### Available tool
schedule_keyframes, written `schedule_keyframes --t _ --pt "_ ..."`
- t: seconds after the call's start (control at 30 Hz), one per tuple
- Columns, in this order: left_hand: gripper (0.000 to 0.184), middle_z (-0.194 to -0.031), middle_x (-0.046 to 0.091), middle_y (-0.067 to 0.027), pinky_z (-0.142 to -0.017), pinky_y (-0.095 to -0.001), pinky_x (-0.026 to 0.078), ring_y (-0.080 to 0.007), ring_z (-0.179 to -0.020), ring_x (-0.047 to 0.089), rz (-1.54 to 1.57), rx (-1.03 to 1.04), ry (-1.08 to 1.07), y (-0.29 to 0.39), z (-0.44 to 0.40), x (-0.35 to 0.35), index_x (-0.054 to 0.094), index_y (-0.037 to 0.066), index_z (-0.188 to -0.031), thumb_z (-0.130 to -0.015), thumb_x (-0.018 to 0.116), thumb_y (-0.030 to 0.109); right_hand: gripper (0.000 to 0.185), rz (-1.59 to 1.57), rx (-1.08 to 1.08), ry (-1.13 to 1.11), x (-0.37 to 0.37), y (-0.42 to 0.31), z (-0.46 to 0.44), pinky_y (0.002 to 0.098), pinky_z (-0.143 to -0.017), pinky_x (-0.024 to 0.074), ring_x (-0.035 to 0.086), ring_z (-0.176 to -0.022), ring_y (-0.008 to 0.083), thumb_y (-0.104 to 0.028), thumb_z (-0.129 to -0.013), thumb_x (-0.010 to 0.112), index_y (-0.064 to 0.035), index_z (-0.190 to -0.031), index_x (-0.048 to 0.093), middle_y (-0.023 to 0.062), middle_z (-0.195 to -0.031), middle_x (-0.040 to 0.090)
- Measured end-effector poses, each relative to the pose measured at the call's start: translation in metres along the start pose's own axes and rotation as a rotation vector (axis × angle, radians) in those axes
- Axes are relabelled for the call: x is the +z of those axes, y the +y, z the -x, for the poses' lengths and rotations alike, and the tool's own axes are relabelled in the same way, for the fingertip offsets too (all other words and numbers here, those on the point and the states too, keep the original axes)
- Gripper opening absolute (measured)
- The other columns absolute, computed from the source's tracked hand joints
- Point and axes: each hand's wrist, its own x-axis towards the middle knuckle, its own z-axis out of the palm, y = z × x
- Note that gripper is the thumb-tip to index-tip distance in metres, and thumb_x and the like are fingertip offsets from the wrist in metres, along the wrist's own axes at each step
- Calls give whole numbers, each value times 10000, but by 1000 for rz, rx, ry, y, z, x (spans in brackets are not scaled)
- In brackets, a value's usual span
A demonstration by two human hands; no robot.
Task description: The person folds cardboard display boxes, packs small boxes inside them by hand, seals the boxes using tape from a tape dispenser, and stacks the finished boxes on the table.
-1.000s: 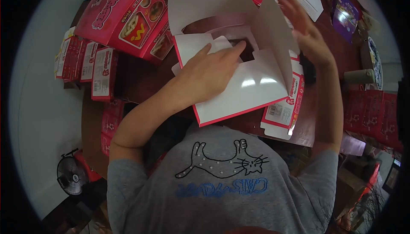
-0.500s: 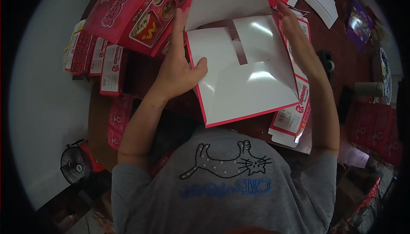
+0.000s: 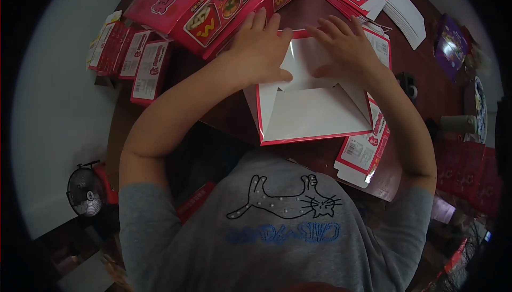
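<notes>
A white carton with red edges [image 3: 320, 113] lies on the dark red table in front of me, its white flaps folded inward. My left hand [image 3: 262, 49] rests over the carton's far left corner, fingers spread and thumb on the white flap. On the far right part of the carton lies my right hand [image 3: 346, 49], its fingers apart and pointing away from me. Both hands touch the carton and neither is wrapped round anything. The far flap is partly hidden by the hands.
Large pink printed boxes [image 3: 197, 9] stand at the back left, with smaller red and white boxes [image 3: 149, 73] beside them. Flat cartons [image 3: 397, 12] are stacked at the back right. Another flat box [image 3: 360, 150] pokes out under the carton's right side. A purple packet [image 3: 450, 46] lies far right.
The tall far flap has come down over the carton. My left hand has moved right onto its far left corner, and my right hand has come in from the side onto the flap.
</notes>
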Motion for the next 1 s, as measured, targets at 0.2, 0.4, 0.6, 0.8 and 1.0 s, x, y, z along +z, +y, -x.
schedule_keyframes --t 0.2,0.4,0.6,0.8,1.0 --pt "643 -1216 678 -220 -1034 -407 492 -315 -1173 663 911 -101 -329 -7 -36 -21 642 -39 -1232 -836 806 440 674 -507 45 -76 -50 55 40 419 -1039 447 626 -1117 243 -385 -786 866 -107 -1344 610 107 -1173 652" --pt "253 -872 731 -111 -834 -353 558 -235 -873 724 1416 239 142 4 -61 -119 695 41 -1047 -901 721 247 167 -726 192 401 -197 48 143 274 -781 505 640 -868 142 -125 -996 618 10 -1072 681 43 -928 681" --pt "115 -747 688 -53 -838 -365 548 -207 -804 697 554 588 728 20 -48 -150 673 84 -869 -864 676 198 256 188 -166 711 -183 16 179 377 -848 504 671 -897 198 -104 -930 652 -54 -1172 723 69 -1027 718" --pt "82 -700 623 8 -874 -351 505 -174 -780 625 353 475 619 71 7 19 668 111 -856 -832 659 189 449 72 -76 355 22 -25 145 399 -941 436 638 -922 191 -80 -882 622 -95 -1330 656 48 -1046 676" --pt "134 -826 662 -18 -834 -382 538 -199 -851 642 516 354 475 71 85 67 711 95 -933 -835 657 166 383 -211 -77 11 44 -67 131 479 -931 523 680 -1003 345 -54 -920 560 -39 -1293 643 148 -1097 711"
